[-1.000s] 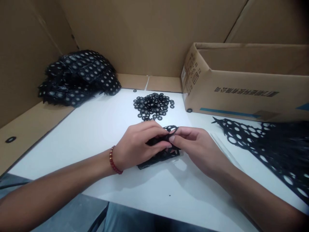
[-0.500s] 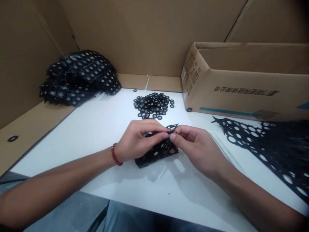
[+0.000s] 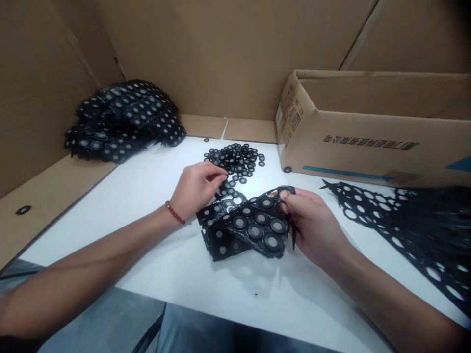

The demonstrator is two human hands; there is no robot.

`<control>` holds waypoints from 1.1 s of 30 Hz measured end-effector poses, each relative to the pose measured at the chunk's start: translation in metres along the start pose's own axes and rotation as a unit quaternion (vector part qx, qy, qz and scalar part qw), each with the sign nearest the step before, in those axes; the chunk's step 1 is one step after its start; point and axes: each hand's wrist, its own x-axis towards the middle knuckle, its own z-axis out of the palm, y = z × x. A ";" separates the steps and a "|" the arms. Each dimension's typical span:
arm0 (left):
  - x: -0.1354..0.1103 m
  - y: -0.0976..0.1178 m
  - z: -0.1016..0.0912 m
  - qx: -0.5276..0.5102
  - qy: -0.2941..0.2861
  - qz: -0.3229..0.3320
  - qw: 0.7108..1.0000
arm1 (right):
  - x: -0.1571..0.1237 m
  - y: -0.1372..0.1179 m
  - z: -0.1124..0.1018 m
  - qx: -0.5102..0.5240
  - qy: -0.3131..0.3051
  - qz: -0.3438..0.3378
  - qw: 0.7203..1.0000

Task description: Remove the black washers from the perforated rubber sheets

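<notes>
My right hand [image 3: 312,225] grips the right edge of a black rubber sheet [image 3: 253,225] that still carries several round rings with pale centres. The sheet lies spread on the white table [image 3: 154,186], over another black sheet [image 3: 217,240]. My left hand [image 3: 196,189], with a red bead bracelet at the wrist, is closed in a pinch at the near edge of a heap of loose black rings [image 3: 235,159]. What its fingertips hold is too small to make out.
A pile of black sheets with rings [image 3: 123,120] lies at the back left on cardboard. An open cardboard box [image 3: 368,132] stands at the right. Punched-out black sheets with empty holes [image 3: 405,220] lie in front of it. One stray ring [image 3: 22,210] sits far left.
My hands have parted. The left hand went up to the heap of loose rings; the right hand keeps the sheet, which has unfolded and now lies spread with its rings showing.
</notes>
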 end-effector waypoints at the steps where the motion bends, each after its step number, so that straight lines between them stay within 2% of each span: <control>1: -0.001 0.000 0.001 0.026 -0.019 0.023 0.999 | 0.000 0.000 0.000 -0.005 -0.010 0.004 1.000; 3: -0.006 0.007 0.002 0.046 -0.032 0.053 0.997 | 0.001 0.003 -0.002 -0.016 -0.028 -0.001 0.999; 6: -0.016 0.030 0.001 0.026 -0.018 0.113 0.993 | 0.001 0.008 -0.004 -0.018 -0.042 -0.020 0.999; 9: -0.026 0.049 -0.002 -0.004 -0.067 0.196 0.978 | 0.000 0.009 -0.005 -0.029 -0.045 -0.012 0.998; 12: -0.033 0.053 -0.002 -0.001 -0.088 0.251 0.964 | -0.001 0.008 -0.004 -0.036 -0.065 -0.003 0.997; 15: -0.036 0.048 0.001 0.025 -0.048 0.280 0.959 | -0.003 0.005 -0.003 -0.046 -0.096 -0.002 0.994; 19: -0.035 0.045 0.002 0.068 0.007 0.289 0.955 | -0.002 0.002 -0.003 -0.160 -0.078 -0.004 0.984; 23: -0.034 0.047 0.001 0.109 -0.013 0.304 0.946 | -0.002 0.002 -0.001 -0.233 -0.059 -0.053 0.969; 28: -0.036 0.051 0.003 0.097 -0.019 0.301 0.949 | -0.007 0.003 0.007 -0.278 -0.053 -0.107 0.953; 33: -0.037 0.054 0.002 0.067 -0.046 0.229 0.970 | -0.013 0.006 0.014 -0.292 -0.015 -0.120 0.949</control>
